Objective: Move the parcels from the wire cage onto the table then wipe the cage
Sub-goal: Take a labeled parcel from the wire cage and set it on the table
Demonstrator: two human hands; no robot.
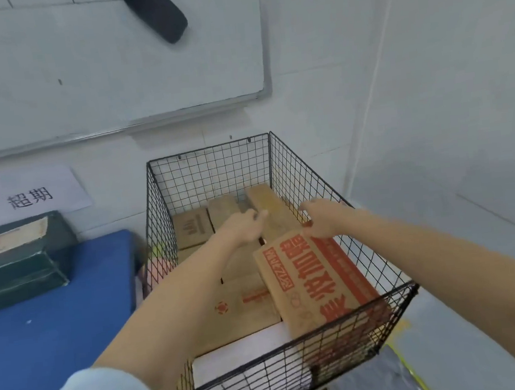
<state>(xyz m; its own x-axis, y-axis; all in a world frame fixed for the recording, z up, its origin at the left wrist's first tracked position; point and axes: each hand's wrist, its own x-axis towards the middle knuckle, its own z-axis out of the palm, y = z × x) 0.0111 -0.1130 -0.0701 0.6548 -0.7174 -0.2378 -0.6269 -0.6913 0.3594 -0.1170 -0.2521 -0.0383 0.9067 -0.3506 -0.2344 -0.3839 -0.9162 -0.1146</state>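
A black wire cage (337, 180) stands against the wall and holds several cardboard parcels. A large brown box with red print (313, 281) leans at the cage's right side. A long plain box (266, 203) lies tilted toward the back right corner. My left hand (240, 228) and my right hand (322, 216) reach in over the cage, one on each side of the long box. Both hover with fingers apart and hold nothing. A white parcel (244, 355) lies at the near end. The blue table (55, 311) is to the left.
A dark green box (19, 267) with papers on top sits on the table's far left. A whiteboard (102, 58) with a black eraser (156, 11) hangs above. A paper sign (27, 196) is stuck on the wall. White wall closes the right side.
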